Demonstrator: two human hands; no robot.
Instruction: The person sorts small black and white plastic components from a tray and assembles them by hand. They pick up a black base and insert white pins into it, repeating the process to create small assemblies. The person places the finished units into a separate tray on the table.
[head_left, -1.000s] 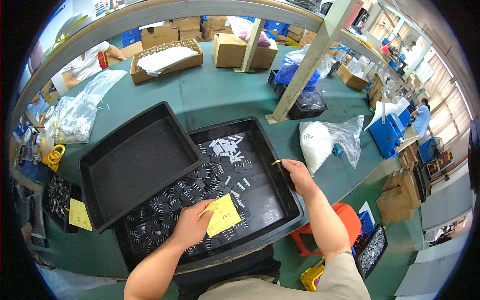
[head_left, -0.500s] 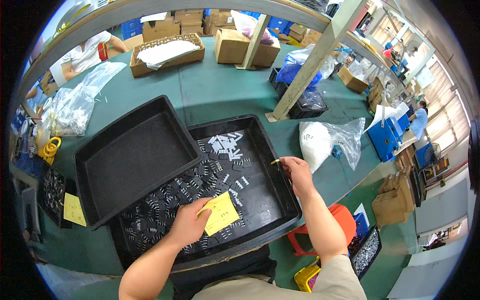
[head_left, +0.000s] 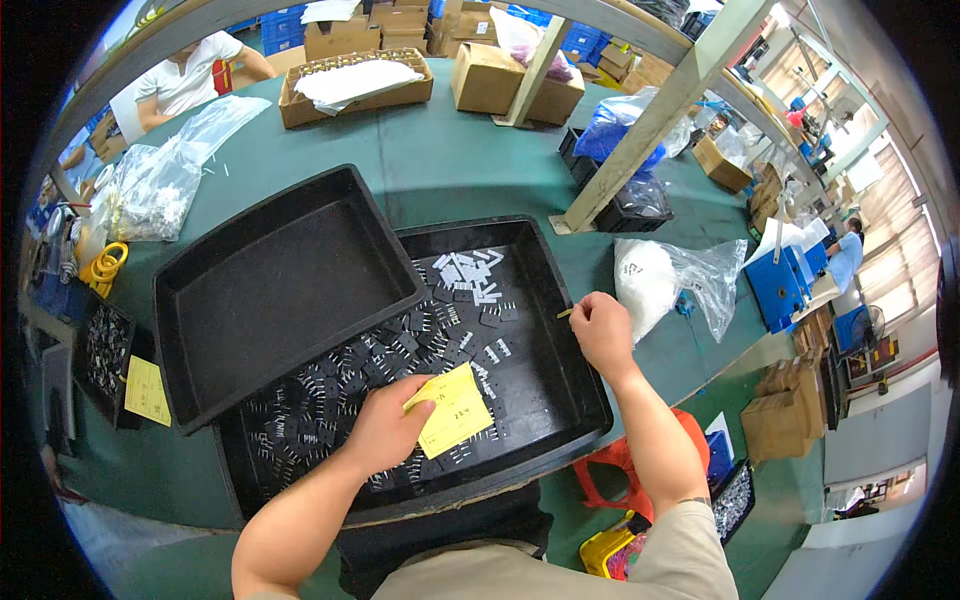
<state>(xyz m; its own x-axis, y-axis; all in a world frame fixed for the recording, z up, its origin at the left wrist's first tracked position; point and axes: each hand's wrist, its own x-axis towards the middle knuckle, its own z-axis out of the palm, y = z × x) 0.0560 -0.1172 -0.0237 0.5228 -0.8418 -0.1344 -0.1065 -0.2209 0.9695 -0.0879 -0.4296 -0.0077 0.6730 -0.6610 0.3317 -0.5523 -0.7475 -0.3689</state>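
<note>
My left hand [head_left: 390,428] is closed on a yellow paper tag [head_left: 456,412] with writing on it, held over the lower black tray [head_left: 560,405]. In that tray lie many small black parts [head_left: 330,395] with metal pins, and a heap of light grey strips [head_left: 465,275]. At the tray's right rim my right hand [head_left: 603,335] pinches a thin yellow strip [head_left: 565,313]; whether it is fixed to the rim I cannot tell. A second black tray [head_left: 285,300] rests tilted across the left part of the lower one.
A smaller black tray [head_left: 103,350] of dark parts with another yellow tag [head_left: 147,390] stands at the left, near a yellow tape roll [head_left: 104,268]. Right of the trays lies a clear bag with white contents [head_left: 645,285]. A metal post [head_left: 650,130] rises behind; a red stool [head_left: 620,470] stands below.
The whole view has shifted slightly. My left hand has turned the yellow tag a little more upright. My right hand's fingers have curled closer together around the yellow strip at the rim.
</note>
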